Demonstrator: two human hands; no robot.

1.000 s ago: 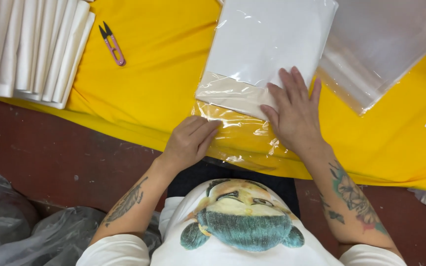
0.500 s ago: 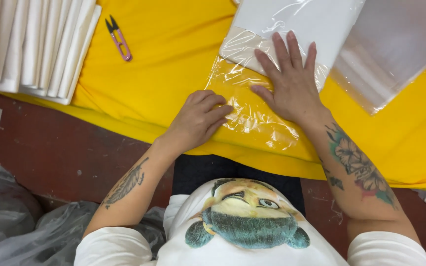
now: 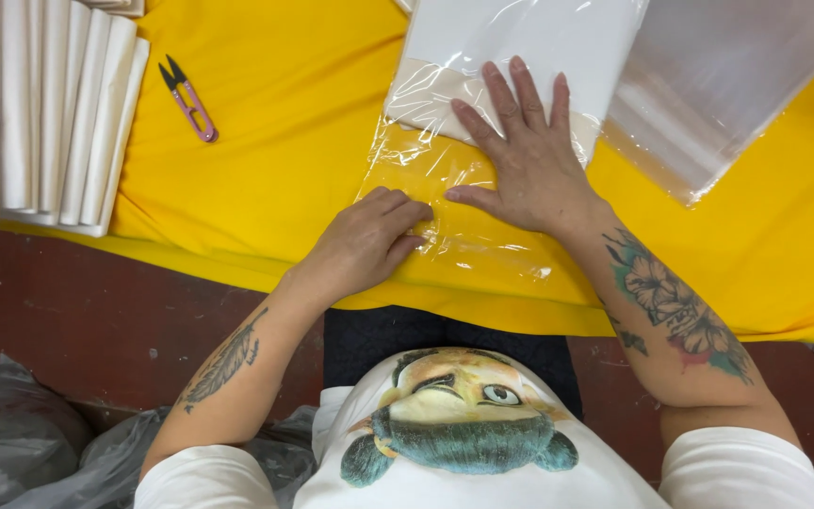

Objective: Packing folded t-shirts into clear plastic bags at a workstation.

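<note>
Pressing flat on the clear plastic bag [image 3: 454, 203], the right hand [image 3: 529, 165] lay spread with its fingers [image 3: 506, 99] reaching up over the folded white cloth [image 3: 520, 47] packed inside. The left hand [image 3: 365, 243] sat just beside it, nearer the body, its grip curled loosely with the fingertips [image 3: 416, 226] pushing down on the empty lower flap of the bag; neither hand had closed around anything, both only bore down on the film.

The bag rested on the yellow cloth [image 3: 284, 123] that covered the worktop, its lower end close to the near edge, where the yellow hung over toward dark red floor [image 3: 68, 292]. To the left of the hands there was a wide bare stretch of yellow, broken only by small pink-handled snips [image 3: 188, 97] lying well apart. Further left stood a row of folded white pieces [image 3: 40, 104] along the edge. To the right, a stack of empty clear bags [image 3: 727, 85] lay close beside the packed cloth, crowding that side. Grey plastic sacks [image 3: 11, 443] slumped on the floor below.
</note>
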